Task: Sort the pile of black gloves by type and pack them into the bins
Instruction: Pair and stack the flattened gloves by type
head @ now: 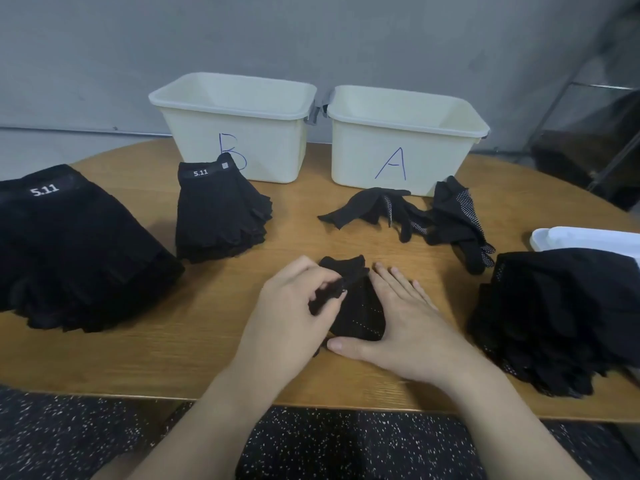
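Head view, left fingers pinching glove — right fingers flat on it

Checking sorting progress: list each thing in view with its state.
bin B: upright, nothing visible inside
bin A: upright, nothing visible inside
small 5.11 stack: neat, before bin B
large 5.11 stack: piled, table's left
dotted gloves: loose, before bin A
dotted pile: heaped, right
centre glove: being folded
left hand: pinching it
right hand: flat, pressing it

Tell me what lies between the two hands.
In the head view, a black dotted glove: left hand pinches its edge, right hand presses it flat.
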Action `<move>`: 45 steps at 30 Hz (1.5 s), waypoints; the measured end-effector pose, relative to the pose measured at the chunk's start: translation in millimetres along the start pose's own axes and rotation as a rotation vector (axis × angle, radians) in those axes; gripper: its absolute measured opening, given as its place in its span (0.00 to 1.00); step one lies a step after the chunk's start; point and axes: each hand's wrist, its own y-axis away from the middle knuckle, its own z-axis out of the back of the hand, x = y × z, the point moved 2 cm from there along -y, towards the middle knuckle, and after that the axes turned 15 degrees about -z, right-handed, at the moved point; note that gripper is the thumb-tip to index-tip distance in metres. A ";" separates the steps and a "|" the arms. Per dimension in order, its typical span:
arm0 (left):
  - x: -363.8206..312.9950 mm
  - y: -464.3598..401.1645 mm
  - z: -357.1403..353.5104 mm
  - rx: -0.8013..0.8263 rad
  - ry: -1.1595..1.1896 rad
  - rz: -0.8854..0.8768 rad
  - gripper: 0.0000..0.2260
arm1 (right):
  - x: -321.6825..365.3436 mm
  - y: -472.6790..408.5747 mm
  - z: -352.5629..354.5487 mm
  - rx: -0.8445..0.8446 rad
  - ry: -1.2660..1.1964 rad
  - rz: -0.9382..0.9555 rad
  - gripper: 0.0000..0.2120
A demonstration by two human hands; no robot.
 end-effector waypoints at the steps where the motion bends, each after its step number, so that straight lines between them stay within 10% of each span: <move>1: -0.4 0.3 -2.8 0.015 0.005 -0.017 0.04 | 0.1 0.1 -0.6 -0.003 -0.005 0.000 0.62; 7: 0.4 8.7 -13.0 0.176 0.067 -0.017 0.19 | -8.0 -0.3 6.9 0.063 -0.024 0.053 0.60; 14: 8.6 3.7 3.1 0.067 0.002 -0.063 0.11 | -14.0 2.7 19.1 0.002 -0.187 0.139 0.39; 20: 21.3 8.1 -7.5 0.552 -0.190 -0.088 0.26 | -0.8 -0.2 11.1 -0.011 -0.235 0.182 0.27; 25: 21.7 7.7 -7.4 0.625 -0.213 -0.109 0.25 | 10.8 -1.6 -0.9 -0.088 -0.162 0.218 0.28; 32: 21.6 0.5 6.6 0.273 -0.134 0.191 0.21 | 21.5 -5.6 -6.3 -0.249 -0.033 0.165 0.29; 41: 31.1 -7.7 10.0 0.280 0.033 0.325 0.09 | 22.5 -6.4 8.4 -0.402 -0.039 0.130 0.23; 45: 32.9 -5.9 11.8 0.179 0.260 0.344 0.06 | 19.3 -9.5 14.1 -0.344 -0.151 0.191 0.38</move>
